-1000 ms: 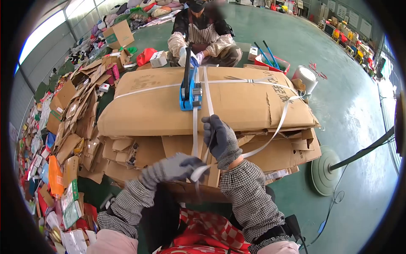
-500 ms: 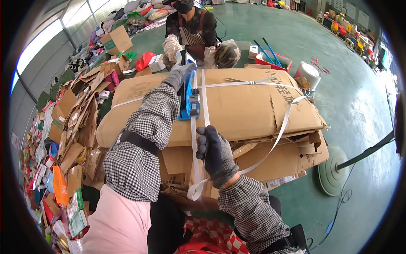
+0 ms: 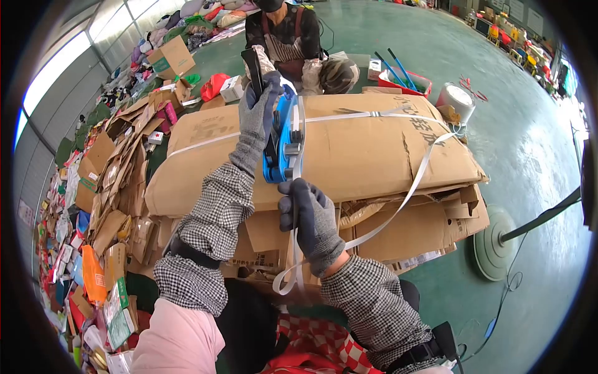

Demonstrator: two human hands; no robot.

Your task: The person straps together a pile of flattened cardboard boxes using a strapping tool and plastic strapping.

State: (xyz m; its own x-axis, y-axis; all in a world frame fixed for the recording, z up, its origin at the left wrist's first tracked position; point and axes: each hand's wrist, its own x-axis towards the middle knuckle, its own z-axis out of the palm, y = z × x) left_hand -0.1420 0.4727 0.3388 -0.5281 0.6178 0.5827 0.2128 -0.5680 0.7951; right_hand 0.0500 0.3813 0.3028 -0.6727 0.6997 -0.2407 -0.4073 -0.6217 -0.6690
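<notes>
My left hand (image 3: 256,124), in a grey glove, is closed round the black handle of a blue strapping tensioner (image 3: 269,172). The tool stands on a bundle of flattened cardboard (image 3: 361,156), its metal rollers facing right. White plastic strap (image 3: 408,194) runs through the tool and crosses the bundle. My right hand (image 3: 316,227), gloved too, is closed on the strap just below the tool's near end. From there the strap hangs in a loop at the bundle's front side, and a slack length curves away to the right.
Opposite me a person (image 3: 293,43) squats behind the bundle. A red tray (image 3: 420,84) with blue-handled tools and a white bucket (image 3: 456,103) stand at the back right. Cardboard scraps (image 3: 118,168) pile up on the left. A round stand base (image 3: 492,243) is on the right.
My left hand has tilted the tensioner's handle up and back toward me. The strap now sits at the tool's rollers, and my right hand has closed in on its near end.
</notes>
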